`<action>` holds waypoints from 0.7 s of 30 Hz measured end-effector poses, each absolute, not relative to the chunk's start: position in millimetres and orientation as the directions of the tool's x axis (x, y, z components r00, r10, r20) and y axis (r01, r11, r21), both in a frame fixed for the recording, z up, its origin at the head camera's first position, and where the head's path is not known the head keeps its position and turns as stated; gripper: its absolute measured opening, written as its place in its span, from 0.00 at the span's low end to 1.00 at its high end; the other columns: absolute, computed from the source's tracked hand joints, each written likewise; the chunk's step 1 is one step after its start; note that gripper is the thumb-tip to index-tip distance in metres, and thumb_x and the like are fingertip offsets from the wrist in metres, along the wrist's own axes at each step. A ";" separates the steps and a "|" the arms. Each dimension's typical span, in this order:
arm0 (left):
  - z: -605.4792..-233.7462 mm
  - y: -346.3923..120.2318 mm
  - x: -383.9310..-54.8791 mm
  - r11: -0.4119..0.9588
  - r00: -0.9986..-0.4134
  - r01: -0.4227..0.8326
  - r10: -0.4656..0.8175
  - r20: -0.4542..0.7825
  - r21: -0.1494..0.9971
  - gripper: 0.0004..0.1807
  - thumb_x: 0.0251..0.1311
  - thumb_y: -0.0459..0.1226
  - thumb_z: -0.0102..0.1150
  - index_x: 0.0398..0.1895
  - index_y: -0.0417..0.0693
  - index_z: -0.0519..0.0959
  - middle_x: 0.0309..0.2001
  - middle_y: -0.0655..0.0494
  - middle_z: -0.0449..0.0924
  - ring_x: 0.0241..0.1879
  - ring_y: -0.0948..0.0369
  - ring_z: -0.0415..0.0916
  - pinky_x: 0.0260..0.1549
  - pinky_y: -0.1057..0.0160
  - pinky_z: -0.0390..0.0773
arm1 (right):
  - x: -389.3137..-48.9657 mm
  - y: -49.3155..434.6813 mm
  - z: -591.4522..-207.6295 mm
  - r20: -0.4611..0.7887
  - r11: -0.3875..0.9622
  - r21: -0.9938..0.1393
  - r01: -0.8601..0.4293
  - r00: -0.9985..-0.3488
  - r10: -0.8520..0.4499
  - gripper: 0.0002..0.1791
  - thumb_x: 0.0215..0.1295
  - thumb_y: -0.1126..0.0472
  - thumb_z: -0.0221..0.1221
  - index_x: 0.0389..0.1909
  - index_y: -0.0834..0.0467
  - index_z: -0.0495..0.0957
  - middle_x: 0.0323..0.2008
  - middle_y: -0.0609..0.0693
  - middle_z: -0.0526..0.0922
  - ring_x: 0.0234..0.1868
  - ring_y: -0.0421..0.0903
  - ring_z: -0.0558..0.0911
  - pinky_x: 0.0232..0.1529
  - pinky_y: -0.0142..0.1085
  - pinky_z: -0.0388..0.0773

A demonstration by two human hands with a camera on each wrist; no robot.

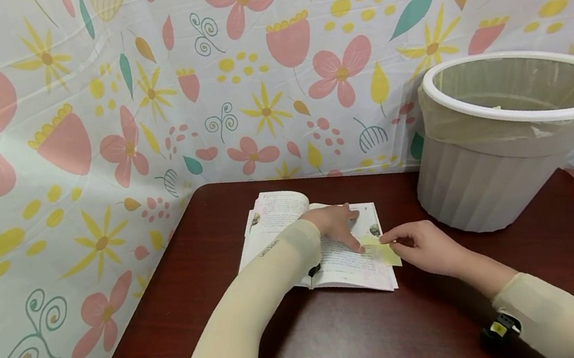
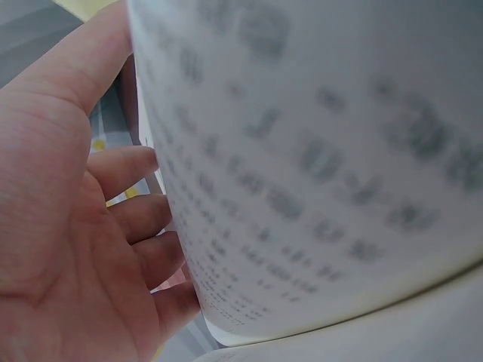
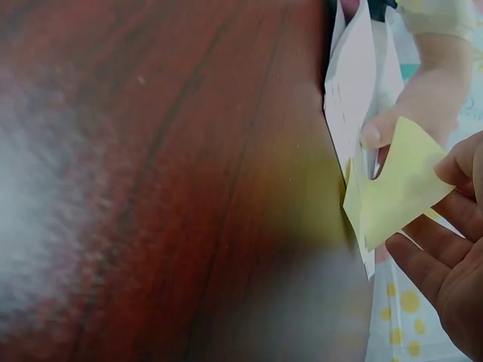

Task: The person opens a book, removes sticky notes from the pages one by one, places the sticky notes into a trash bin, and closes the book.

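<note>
An open book [image 1: 343, 266] with printed pages lies on the table, its left page bulging upward. My left hand [image 1: 333, 225] rests across the right page with fingers spread, the thumb pointing toward the page's outer edge. In the left wrist view, the fingertips of that hand [image 2: 68, 226] meet the printed page [image 2: 302, 188]. My right hand [image 1: 425, 245] pinches a yellow sticky note [image 1: 387, 252] between thumb and fingers at the book's right edge. Seen from the right wrist, the sticky note [image 3: 404, 185] is bent, and more yellow paper [image 3: 351, 204] shows at the page edge.
A grey wastebasket [image 1: 463, 178] with a white rim and a bag liner stands on the table at the right, behind my right hand. The dark red-brown table [image 1: 342, 336] backs onto a flower-patterned curtain [image 1: 144, 101] at the left and rear.
</note>
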State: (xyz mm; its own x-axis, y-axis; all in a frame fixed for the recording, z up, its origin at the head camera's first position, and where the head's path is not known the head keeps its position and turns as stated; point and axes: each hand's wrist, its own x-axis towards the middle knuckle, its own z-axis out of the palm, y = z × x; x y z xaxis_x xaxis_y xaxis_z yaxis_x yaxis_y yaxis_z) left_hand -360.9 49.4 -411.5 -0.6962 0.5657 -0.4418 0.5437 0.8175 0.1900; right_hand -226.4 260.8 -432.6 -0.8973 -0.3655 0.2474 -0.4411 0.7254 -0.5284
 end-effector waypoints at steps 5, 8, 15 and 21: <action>-412.1 49.1 -361.2 0.819 -0.700 0.544 0.562 -0.440 0.182 0.58 0.50 0.68 0.70 0.82 0.75 0.51 0.85 0.65 0.40 0.83 0.64 0.46 0.77 0.57 0.61 | -218.7 259.0 -431.0 0.245 0.709 -0.550 -0.442 -0.897 -0.369 0.12 0.67 0.68 0.62 0.46 0.54 0.89 0.48 0.50 0.90 0.19 0.34 0.69 0.21 0.30 0.73; -412.5 48.3 -361.2 0.817 -0.698 0.547 0.565 -0.440 0.181 0.58 0.49 0.69 0.70 0.82 0.75 0.51 0.85 0.65 0.40 0.83 0.64 0.45 0.77 0.58 0.60 | -214.5 257.5 -429.1 0.256 0.701 -0.553 -0.450 -0.893 -0.371 0.12 0.67 0.68 0.62 0.46 0.54 0.89 0.47 0.50 0.90 0.19 0.34 0.69 0.22 0.30 0.73; -413.3 45.0 -360.7 0.805 -0.697 0.555 0.588 -0.411 0.211 0.58 0.48 0.70 0.70 0.82 0.73 0.53 0.85 0.63 0.42 0.83 0.63 0.46 0.78 0.57 0.59 | -207.7 257.3 -403.0 0.293 0.680 -0.569 -0.462 -0.887 -0.358 0.11 0.69 0.66 0.61 0.43 0.50 0.89 0.42 0.47 0.90 0.21 0.31 0.71 0.24 0.30 0.73; -413.4 44.9 -359.2 0.800 -0.700 0.545 0.598 -0.389 0.249 0.59 0.47 0.68 0.73 0.82 0.72 0.55 0.85 0.63 0.43 0.83 0.63 0.46 0.78 0.57 0.59 | -205.6 260.3 -346.1 0.365 0.644 -0.546 -0.536 -0.844 -0.392 0.16 0.69 0.70 0.59 0.35 0.45 0.87 0.33 0.40 0.88 0.32 0.33 0.79 0.34 0.27 0.76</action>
